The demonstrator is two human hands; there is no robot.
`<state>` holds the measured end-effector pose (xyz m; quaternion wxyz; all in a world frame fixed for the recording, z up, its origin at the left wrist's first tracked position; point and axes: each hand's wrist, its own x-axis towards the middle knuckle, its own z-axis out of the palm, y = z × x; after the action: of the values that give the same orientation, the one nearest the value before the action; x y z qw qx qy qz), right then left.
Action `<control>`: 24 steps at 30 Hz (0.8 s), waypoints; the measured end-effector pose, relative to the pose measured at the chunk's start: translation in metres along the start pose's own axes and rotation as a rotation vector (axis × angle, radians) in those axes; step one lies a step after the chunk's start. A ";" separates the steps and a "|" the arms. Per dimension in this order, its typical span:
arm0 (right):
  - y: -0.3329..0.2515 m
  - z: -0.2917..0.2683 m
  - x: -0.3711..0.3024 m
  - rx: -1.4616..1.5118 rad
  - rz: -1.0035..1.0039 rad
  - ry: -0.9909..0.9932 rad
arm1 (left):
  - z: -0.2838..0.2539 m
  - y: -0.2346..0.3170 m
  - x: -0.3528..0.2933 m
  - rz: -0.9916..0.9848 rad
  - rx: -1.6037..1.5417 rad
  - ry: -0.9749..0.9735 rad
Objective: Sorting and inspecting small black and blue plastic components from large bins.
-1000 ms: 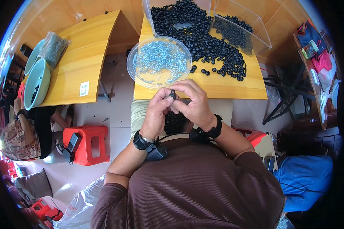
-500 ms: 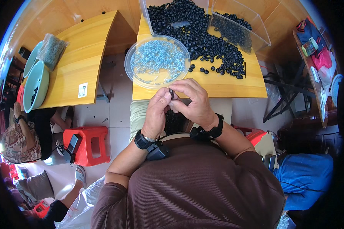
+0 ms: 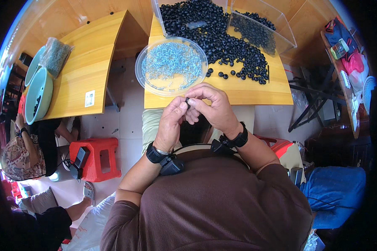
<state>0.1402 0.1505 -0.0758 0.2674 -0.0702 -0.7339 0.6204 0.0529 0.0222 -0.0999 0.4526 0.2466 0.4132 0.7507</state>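
Note:
Just past the near table edge, my two hands meet over my lap. My left hand (image 3: 170, 122) pinches a small black round part (image 3: 187, 101) between thumb and fingers. My right hand (image 3: 218, 111) presses its thumb against the same part, its index finger arched above; the fingers hide most of the piece. Right beyond my hands stands a clear round tray (image 3: 139, 74) of small shiny bluish metal pieces (image 3: 171, 58). A big heap of black round parts with holes (image 3: 222, 46) spreads over the table to its right.
Two clear plastic bins (image 3: 283, 31) lie at the back of my yellow table (image 3: 255, 97). On a second table (image 3: 88, 46) at left are green bowls (image 3: 46, 98) and a bag of small pieces (image 3: 55, 57). A red stool (image 3: 97, 159) and a co-worker's arm (image 3: 27, 144) are left.
My right thumb has moved up onto the black part, and the other right fingers now show below it. My left hand keeps its pinch, nearly still.

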 end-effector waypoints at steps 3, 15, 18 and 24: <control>-0.003 0.000 0.000 -0.053 -0.040 0.008 | 0.000 0.001 -0.001 -0.009 0.044 0.010; -0.002 0.012 -0.005 -0.397 -0.337 0.079 | 0.003 -0.003 0.002 0.038 -0.090 0.070; 0.007 0.012 -0.006 -0.440 -0.329 0.140 | 0.013 -0.001 0.003 0.051 -0.096 0.095; 0.007 0.003 -0.003 -0.504 -0.361 0.120 | 0.006 -0.001 0.003 -0.011 -0.116 0.050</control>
<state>0.1395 0.1478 -0.0838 0.3903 -0.0394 -0.8481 0.3561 0.0572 0.0276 -0.0976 0.4598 0.1987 0.3817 0.7768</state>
